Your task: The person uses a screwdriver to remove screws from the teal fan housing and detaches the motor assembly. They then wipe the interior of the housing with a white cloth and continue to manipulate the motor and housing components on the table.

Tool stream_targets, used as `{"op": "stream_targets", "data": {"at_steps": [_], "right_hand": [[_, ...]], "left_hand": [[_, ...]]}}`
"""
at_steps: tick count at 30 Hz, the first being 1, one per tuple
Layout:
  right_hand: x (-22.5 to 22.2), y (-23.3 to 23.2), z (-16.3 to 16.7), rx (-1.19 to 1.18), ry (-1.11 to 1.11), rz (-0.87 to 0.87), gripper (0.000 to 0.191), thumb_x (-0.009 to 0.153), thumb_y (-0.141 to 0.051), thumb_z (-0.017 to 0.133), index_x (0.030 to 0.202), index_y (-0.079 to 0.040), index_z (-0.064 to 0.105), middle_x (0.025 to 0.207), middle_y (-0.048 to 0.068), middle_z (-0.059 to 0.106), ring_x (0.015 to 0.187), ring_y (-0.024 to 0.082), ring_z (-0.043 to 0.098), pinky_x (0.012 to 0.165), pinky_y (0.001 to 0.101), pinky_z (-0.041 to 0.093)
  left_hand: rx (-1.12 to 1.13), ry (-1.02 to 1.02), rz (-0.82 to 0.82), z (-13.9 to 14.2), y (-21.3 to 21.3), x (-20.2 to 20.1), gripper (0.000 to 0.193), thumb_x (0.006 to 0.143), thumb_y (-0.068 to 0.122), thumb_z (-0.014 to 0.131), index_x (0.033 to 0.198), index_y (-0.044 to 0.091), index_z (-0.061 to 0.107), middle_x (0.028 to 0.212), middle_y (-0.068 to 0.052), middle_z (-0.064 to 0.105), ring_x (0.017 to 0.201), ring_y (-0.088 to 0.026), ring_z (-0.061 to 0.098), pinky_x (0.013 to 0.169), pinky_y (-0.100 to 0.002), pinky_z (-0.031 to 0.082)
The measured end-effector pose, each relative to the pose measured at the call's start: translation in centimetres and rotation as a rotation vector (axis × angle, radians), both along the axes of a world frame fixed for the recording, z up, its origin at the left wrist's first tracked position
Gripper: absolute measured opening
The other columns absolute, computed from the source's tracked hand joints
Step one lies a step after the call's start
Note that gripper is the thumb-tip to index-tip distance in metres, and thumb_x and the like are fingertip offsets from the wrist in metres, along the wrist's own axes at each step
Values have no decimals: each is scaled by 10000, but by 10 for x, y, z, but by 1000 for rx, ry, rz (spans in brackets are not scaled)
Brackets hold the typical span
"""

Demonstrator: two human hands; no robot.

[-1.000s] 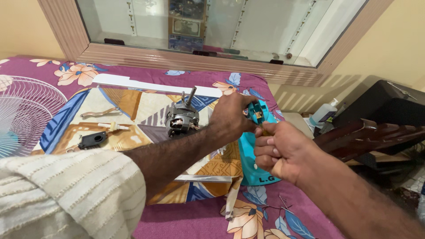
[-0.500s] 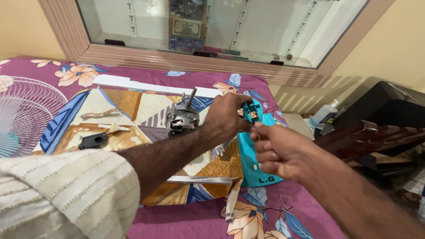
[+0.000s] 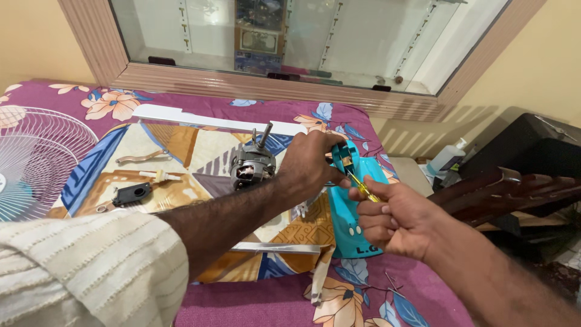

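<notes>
left hand [image 3: 311, 166] gripping top of teal fan housing [image 3: 351, 218], centre-right on floral bedsheet [image 3: 254, 297] | right hand [image 3: 396, 218] fist closed round yellow screwdriver [image 3: 363, 186], tip at housing | fan motor [image 3: 251, 165] just left

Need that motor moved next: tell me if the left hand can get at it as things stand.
Probably yes. The motor stands uncovered right beside the left hand, nothing between them, but that hand is busy holding the teal cover.
</notes>
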State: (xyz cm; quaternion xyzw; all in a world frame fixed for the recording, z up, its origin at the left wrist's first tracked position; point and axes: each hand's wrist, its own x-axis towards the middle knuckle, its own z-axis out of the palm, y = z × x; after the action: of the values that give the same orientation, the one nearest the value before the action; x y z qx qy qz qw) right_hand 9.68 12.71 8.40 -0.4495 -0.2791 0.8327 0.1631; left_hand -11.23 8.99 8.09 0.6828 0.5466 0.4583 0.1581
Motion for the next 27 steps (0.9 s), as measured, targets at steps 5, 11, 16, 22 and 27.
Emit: {"op": "stream_targets", "data": {"at_steps": [5,11,16,22,27], "right_hand": [[8,14,-8,-165,134,-40,304,1041,-389,530,941,-102,538,532,-88,243,410,49,186,352,229,170],[-5,22,-1,-229,170,-153,293,1057,-331,456,867,-113,510,519,-92,218,392,68,149,354,267,139],[-17,19,13,-270,190,-225,303,1092,-240,374,868,-83,503,525,-90,239,393,49,174,354,254,139],[-41,-5,31,-244,155,-290,320,1081,-280,378,884,-70,520,530,-87,255,408,47,205,363,235,170],[-45,-44,45,-93,-119,-311,289,1085,-258,357,907,-88,510,585,-74,323,456,54,261,405,218,239]], "left_hand": [[6,20,14,2,-3,5,458,547,166,949,935,39,740,814,-140,762,829,-301,764,771,-432,569],[125,-13,8,-3,4,18,366,616,179,929,899,37,746,815,-163,750,824,-330,752,748,-455,573],[204,3,23,-12,10,19,382,675,216,928,936,19,730,837,-186,742,860,-345,740,774,-465,567],[115,-10,59,-13,13,11,406,678,127,864,1057,41,746,850,-185,749,847,-347,747,761,-442,583],[34,-58,-3,-13,7,0,486,645,176,912,1078,30,746,965,-131,790,933,-279,779,897,-400,591]]}}
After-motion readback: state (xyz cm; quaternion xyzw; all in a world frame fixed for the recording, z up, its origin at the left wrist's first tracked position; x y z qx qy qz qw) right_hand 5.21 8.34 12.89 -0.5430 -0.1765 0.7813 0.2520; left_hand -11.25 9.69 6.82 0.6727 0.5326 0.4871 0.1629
